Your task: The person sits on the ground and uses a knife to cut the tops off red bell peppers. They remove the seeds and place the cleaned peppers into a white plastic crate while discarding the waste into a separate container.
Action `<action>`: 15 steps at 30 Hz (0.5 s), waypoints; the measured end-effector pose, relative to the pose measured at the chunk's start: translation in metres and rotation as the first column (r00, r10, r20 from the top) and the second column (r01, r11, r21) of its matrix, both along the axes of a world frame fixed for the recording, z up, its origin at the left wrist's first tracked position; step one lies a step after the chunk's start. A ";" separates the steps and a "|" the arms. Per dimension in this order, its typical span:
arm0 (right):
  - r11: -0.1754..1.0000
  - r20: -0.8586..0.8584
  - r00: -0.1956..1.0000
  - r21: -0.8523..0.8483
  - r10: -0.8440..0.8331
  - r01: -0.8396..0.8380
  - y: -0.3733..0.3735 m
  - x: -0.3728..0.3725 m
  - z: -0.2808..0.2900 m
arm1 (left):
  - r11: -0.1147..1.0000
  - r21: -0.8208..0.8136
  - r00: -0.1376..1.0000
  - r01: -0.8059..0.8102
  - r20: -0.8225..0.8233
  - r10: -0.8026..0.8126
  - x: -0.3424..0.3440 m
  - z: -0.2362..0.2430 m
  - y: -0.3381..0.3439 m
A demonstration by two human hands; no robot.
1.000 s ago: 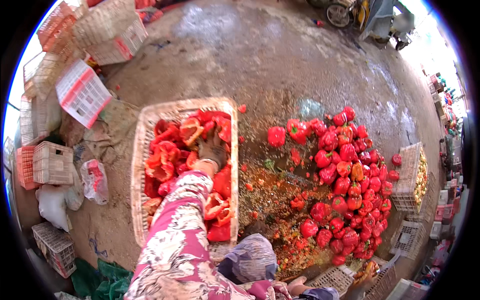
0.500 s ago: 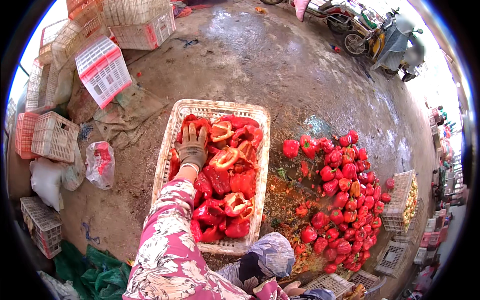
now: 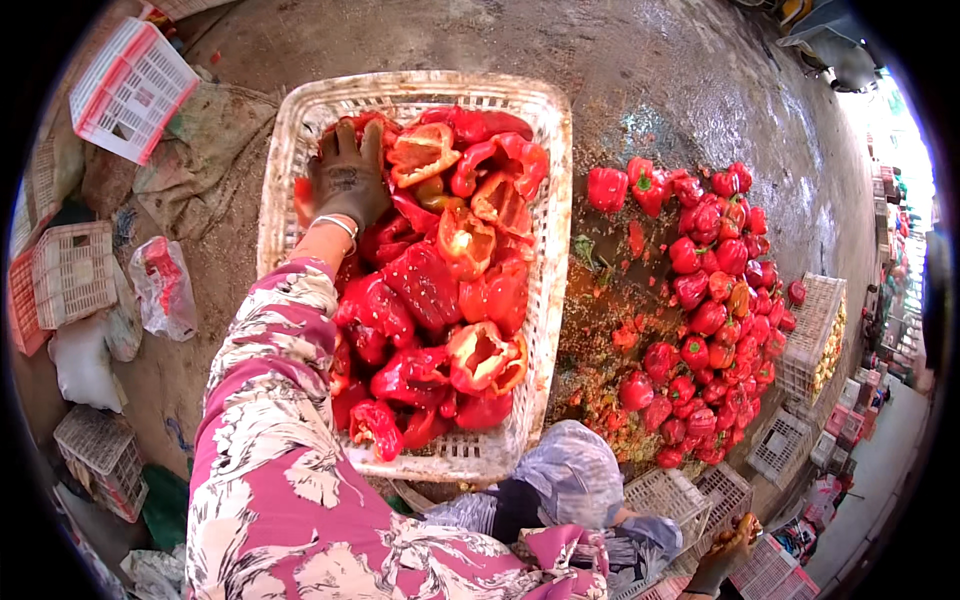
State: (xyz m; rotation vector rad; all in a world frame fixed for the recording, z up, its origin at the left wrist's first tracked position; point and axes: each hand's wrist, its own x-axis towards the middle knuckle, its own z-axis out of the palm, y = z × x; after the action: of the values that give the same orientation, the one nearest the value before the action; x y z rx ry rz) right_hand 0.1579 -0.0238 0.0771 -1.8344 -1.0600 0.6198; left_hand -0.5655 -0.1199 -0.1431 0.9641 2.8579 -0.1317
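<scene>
The left hand (image 3: 348,180), gloved, is resting palm down in the upper left of the basket (image 3: 562,200), its fingers stretched out and a little apart, lying on the cut peppers (image 3: 430,285) rather than gripping one. Most of those peppers are lying to the right of the hand and below it in the frame; one opened half (image 3: 421,155) is sitting just right of the fingertips. The basket is standing left of the frame's middle, its long side running from top to bottom, roughly in line with the fingers. The left hand is clearly the nearer one: the right hand (image 3: 735,552) is showing at the lower right, well apart, beyond the pile of whole peppers (image 3: 710,320); I cannot tell how its fingers are closing.
</scene>
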 end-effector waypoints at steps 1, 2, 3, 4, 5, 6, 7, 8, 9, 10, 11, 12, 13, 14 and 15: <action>1.000 0.028 1.000 -0.030 0.002 -0.001 0.000 -0.020 -0.003 | 0.999 0.022 0.999 0.028 -0.043 -0.027 -0.005 -0.008 0.003; 0.998 0.049 0.999 -0.059 0.008 -0.005 -0.007 -0.040 -0.001 | 0.998 0.043 0.994 0.054 -0.092 -0.050 -0.007 -0.021 -0.001; 0.998 0.073 0.997 -0.067 0.024 -0.020 -0.004 -0.054 0.003 | 0.997 0.064 0.986 0.051 -0.163 -0.040 -0.008 -0.039 -0.006; 0.999 0.055 0.998 -0.040 0.030 -0.028 0.001 -0.051 0.006 | 0.995 0.089 0.983 0.055 -0.178 -0.038 -0.009 -0.053 -0.010; 0.999 0.023 0.999 -0.025 0.045 -0.044 0.005 -0.045 0.005 | 0.994 0.100 0.984 0.050 -0.174 -0.032 -0.012 -0.064 -0.018; 0.998 -0.001 0.998 -0.005 0.059 -0.059 0.010 -0.038 0.008 | 0.993 0.111 0.985 0.041 -0.172 -0.021 -0.014 -0.075 -0.025; 1.000 -0.024 1.000 0.012 0.020 -0.019 -0.004 -0.026 0.009 | 0.997 0.074 0.995 0.027 -0.098 -0.020 -0.011 -0.072 -0.005; 1.000 -0.043 0.999 0.019 0.008 -0.007 -0.010 -0.016 0.003 | 1.000 0.010 1.000 -0.004 -0.027 0.005 -0.005 -0.053 0.003; 1.000 -0.058 0.998 0.022 -0.004 0.006 -0.015 -0.007 -0.004 | 1.000 -0.009 0.997 -0.010 0.073 0.011 -0.004 -0.032 0.008; 1.000 -0.058 0.998 0.018 -0.002 0.003 -0.020 0.001 -0.010 | 1.000 0.003 0.987 0.002 0.159 -0.002 -0.001 -0.007 0.008; 1.000 -0.056 0.998 0.024 0.007 -0.006 -0.021 0.006 -0.017 | 1.000 0.008 0.982 -0.008 0.188 0.006 0.006 0.014 0.005; 0.999 -0.052 0.999 0.028 0.017 -0.016 -0.026 0.012 -0.020 | 1.000 0.015 0.976 -0.014 0.219 0.010 0.014 0.029 0.004; 0.999 -0.043 0.999 0.035 0.026 -0.024 -0.029 0.017 -0.022 | 0.998 0.052 0.988 -0.020 0.151 0.012 0.026 0.035 0.000; 0.999 -0.033 0.999 0.035 0.034 -0.032 -0.033 0.022 -0.022 | 0.977 0.211 0.997 0.031 0.056 -0.044 0.037 0.028 -0.004; 0.996 -0.029 0.996 0.028 0.085 -0.084 -0.021 0.019 -0.028 | 0.911 0.397 0.990 0.114 0.029 -0.137 0.045 0.021 -0.022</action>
State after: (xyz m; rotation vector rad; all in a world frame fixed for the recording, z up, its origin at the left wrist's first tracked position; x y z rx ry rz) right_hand 0.1774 -0.0448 0.0495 -1.7596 -1.1254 0.6780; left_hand -0.5205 -0.1418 -0.1216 1.1970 2.8229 0.4737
